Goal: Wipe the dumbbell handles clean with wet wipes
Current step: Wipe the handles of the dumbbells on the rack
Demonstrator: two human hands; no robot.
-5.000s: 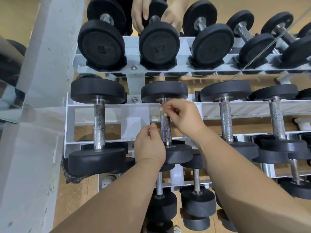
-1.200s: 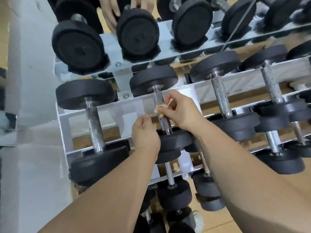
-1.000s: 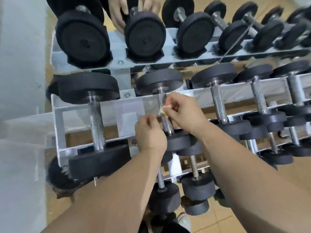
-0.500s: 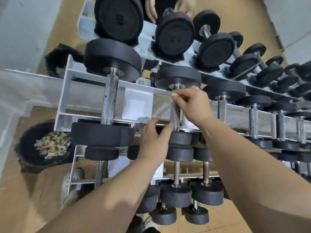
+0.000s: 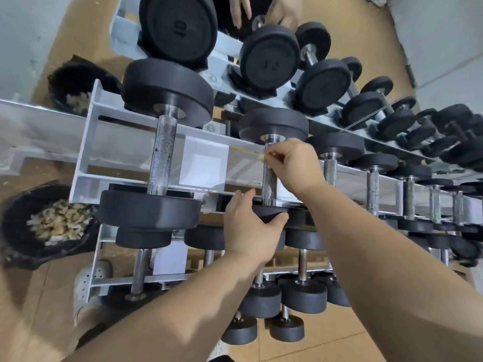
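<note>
A black dumbbell with a knurled steel handle (image 5: 269, 182) lies on the middle shelf of the grey rack (image 5: 86, 142). My right hand (image 5: 296, 165) pinches a small yellowish wipe (image 5: 262, 156) against the top of that handle, just below the far weight head (image 5: 273, 125). My left hand (image 5: 251, 231) grips the near weight head (image 5: 271, 214) of the same dumbbell, fingers curled over its edge. A larger dumbbell (image 5: 163, 155) lies to the left on the same shelf.
A black bin (image 5: 23, 244) holding used wipes stands on the floor at the left. A mirror behind the rack reflects the dumbbells and two hands (image 5: 264, 11). More dumbbells fill the top (image 5: 269, 61) and bottom (image 5: 303, 296) shelves. A white shoe (image 5: 90, 280) shows below.
My left hand has dropped from beside the handle onto the near weight head and now grips it. My right hand stays at the handle's top with the wipe. The view has tilted.
</note>
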